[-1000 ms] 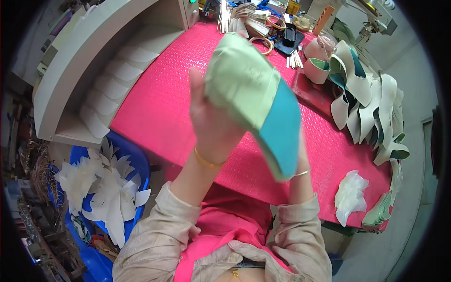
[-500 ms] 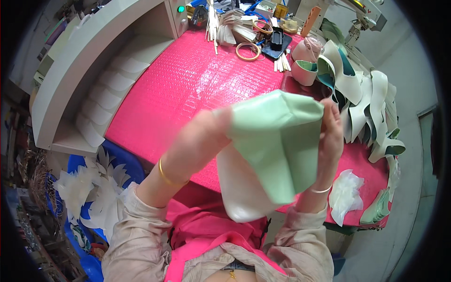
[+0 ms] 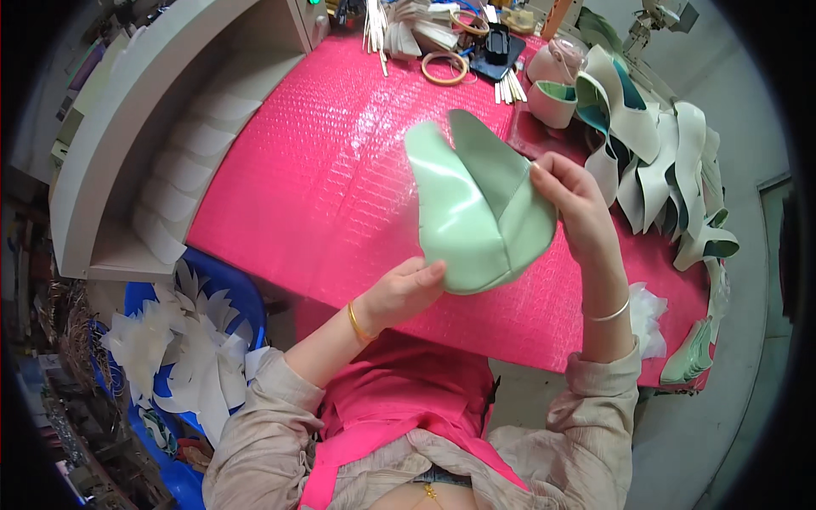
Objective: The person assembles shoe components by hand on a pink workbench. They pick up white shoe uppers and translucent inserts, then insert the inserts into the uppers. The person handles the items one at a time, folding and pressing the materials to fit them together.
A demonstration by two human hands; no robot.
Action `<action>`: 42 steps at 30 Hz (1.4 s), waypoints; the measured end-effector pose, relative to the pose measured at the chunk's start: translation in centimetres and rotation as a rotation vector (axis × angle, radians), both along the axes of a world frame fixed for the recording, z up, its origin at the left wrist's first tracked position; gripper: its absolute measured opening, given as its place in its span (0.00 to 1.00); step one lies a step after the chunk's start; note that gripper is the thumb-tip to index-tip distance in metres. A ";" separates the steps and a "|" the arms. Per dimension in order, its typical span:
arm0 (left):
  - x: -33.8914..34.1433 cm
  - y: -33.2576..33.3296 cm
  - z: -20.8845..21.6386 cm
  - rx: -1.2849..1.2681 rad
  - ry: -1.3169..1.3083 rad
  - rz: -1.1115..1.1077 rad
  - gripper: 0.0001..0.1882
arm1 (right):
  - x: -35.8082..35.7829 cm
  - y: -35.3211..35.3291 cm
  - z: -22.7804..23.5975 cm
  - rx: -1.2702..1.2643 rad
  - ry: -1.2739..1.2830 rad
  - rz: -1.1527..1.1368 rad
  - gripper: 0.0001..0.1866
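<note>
Between my two hands hangs a glossy pale-green shoe upper (image 3: pixel 463 225), its seam running down the front and its two flaps spread apart at the top. My left hand (image 3: pixel 401 291) pinches its lower left edge, thumb on the outside. My right hand (image 3: pixel 578 197) grips the right edge near the top, thumb and fingers closed on the material. The upper is held in the air over the near part of the pink table covering (image 3: pixel 340 195). Its inner side shows a duller grey-green.
White shoe uppers with green linings (image 3: pixel 671 170) are heaped at the right. Stacked green pieces (image 3: pixel 687 353) lie at the near right corner. A grey curved-hood machine (image 3: pixel 110 136) stands left, above a blue basin (image 3: pixel 246 293) of white cut pieces. Tape rolls (image 3: pixel 444 68) sit at the back.
The upper, blurred and with a white side showing before, is now turned with its green face outward. My left hand has moved down to its lower edge; the right stays on the right edge.
</note>
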State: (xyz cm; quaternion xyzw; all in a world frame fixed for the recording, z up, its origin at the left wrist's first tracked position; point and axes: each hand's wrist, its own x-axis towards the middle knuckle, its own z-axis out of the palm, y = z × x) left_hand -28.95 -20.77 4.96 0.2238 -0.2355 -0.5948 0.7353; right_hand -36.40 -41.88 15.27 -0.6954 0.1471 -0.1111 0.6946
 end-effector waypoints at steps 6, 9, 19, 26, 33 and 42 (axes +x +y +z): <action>-2.0 -0.9 2.0 -0.102 0.185 0.089 0.22 | 2.7 1.3 0.5 -0.085 0.013 -0.008 0.11; -2.3 -0.5 2.0 -0.181 0.226 0.178 0.21 | 3.4 0.8 0.6 -0.176 -0.011 -0.047 0.11; -2.2 0.7 1.9 -0.022 0.356 0.135 0.24 | 3.5 1.2 3.4 -0.171 -0.080 0.168 0.10; 0.7 0.8 -4.7 0.192 0.261 0.640 0.28 | 2.6 2.6 4.2 -1.258 0.072 0.620 0.13; -3.9 6.0 -0.3 0.637 -1.449 1.044 0.48 | 1.4 2.1 -0.7 -0.981 0.002 0.864 0.20; -2.3 0.0 -2.8 0.383 -1.522 0.766 0.12 | -3.8 5.5 -4.9 -1.600 0.334 0.629 0.17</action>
